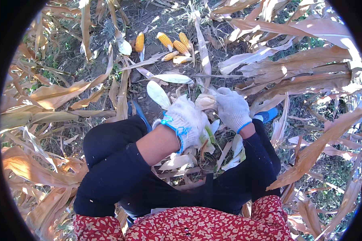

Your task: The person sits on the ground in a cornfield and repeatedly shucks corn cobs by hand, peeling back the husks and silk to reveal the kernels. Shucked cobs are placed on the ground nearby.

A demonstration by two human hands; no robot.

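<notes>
Peeling seems in hand: the husk [205, 102], nearer than the ears [165, 41], is gripped by the right hand [232, 109]; what is held by the left hand [186, 120] cannot be told. Next, a steady pull seems called for.

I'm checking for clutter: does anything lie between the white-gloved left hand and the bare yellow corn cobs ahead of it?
Yes: a long, pale, papery corn-husk leaf lies crosswise between the white-gloved left hand and the bare yellow corn cobs.
</notes>
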